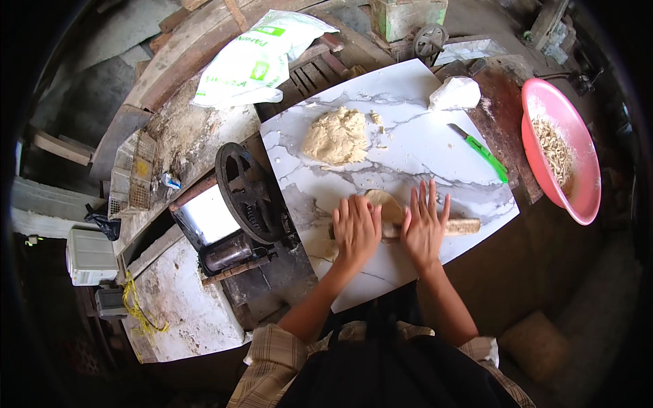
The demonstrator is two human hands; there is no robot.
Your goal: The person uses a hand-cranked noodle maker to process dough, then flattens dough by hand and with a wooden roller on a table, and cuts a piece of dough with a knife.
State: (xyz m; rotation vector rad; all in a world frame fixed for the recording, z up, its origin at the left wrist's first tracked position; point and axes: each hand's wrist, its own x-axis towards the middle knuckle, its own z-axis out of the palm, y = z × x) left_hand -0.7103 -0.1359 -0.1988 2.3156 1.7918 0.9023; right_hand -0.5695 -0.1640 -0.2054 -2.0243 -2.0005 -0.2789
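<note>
A wooden rolling pin point(462, 226) lies across the near part of a white marble-patterned board point(408, 109). On its left part rests my left hand point(357, 228), palm down with fingers stretched out. My right hand point(424, 224) lies flat on the pin farther right, its fingers spread. Between the hands a small flattened piece of dough point(385, 202) shows just beyond the pin; part of it is hidden under the pin. A big rough lump of dough point(335, 137) sits on the far left of the board, with crumbs beside it. To the right lies a green-handled knife point(486, 155).
A pink basin point(583, 160) with pale strips inside stands at the right. A white plastic bag point(454, 94) lies on the board's far corner. Left of the board is a machine with a dark handwheel point(248, 192). Beyond lies a white-and-green sack point(262, 58).
</note>
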